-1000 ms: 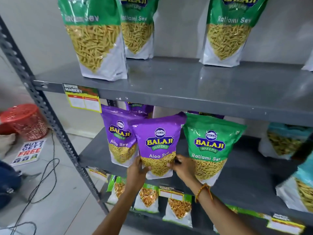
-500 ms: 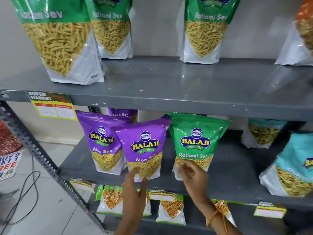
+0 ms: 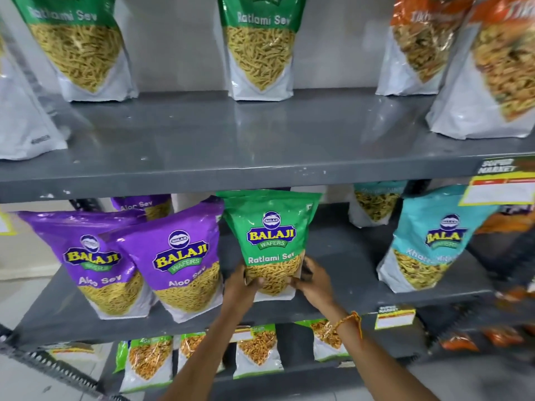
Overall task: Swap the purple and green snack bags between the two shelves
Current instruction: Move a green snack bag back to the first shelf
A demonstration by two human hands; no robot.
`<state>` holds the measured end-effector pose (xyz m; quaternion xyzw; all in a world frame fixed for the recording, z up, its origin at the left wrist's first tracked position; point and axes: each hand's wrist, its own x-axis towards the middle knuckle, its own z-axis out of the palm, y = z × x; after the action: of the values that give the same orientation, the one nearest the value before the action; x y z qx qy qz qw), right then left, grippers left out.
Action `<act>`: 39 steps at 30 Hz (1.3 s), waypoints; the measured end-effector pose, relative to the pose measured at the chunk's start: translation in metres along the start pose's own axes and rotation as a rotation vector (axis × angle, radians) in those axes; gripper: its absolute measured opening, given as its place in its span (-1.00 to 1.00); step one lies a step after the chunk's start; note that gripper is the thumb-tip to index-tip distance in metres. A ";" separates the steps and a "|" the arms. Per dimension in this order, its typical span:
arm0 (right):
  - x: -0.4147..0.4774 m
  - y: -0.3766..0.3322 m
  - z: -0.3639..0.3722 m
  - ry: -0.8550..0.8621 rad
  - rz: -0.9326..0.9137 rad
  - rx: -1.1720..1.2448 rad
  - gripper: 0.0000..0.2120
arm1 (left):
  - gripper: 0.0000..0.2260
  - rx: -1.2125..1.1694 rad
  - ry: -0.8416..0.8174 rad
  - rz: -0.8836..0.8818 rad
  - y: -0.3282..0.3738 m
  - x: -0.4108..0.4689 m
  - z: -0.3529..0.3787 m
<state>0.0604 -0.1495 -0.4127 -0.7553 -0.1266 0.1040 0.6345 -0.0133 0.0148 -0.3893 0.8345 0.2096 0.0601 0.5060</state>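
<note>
Hands: left hand (image 3: 241, 285) and right hand (image 3: 314, 280) both clasp green bag (image 3: 270, 241) at its lower corners, upright on middle shelf (image 3: 347, 296), just right of 2 purple bags (image 3: 179, 261).

Green Ratlami Sev bag (image 3: 270, 233) upright on middle shelf (image 3: 341, 296), just right of two purple Aloo Sev bags (image 3: 173, 256).

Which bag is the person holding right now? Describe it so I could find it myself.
Find the grey middle shelf, below the one with green bags along the wall. Midway along it stands a green Ratlami Sev bag, gripped at its bottom corners by the left hand and right hand. It is the only green bag there, between purple Aloo Sev bags and a teal bag.
</note>
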 end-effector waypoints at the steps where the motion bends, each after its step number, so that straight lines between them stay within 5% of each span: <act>1: -0.003 0.000 -0.001 0.016 -0.010 0.012 -0.53 | -0.63 0.017 0.013 0.012 0.001 -0.001 0.001; 12: -0.093 -0.020 -0.069 0.083 -0.034 0.122 -0.48 | -0.83 -0.075 0.037 0.187 0.040 -0.098 0.032; 22: -0.129 -0.154 -0.092 0.019 -0.334 0.106 -0.48 | -0.55 -0.488 0.294 0.474 0.130 -0.163 -0.021; 33: -0.087 -0.307 -0.089 0.017 -0.623 0.112 -0.50 | -0.63 -0.502 0.385 0.839 0.245 -0.130 -0.116; 39: -0.034 -0.344 -0.068 0.141 -0.674 0.005 -0.59 | -0.66 -0.393 0.343 0.849 0.271 -0.064 -0.148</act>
<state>0.0298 -0.1678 -0.0626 -0.6748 -0.3245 -0.1634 0.6424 -0.0388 0.0017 -0.0748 0.7133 -0.0835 0.4354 0.5428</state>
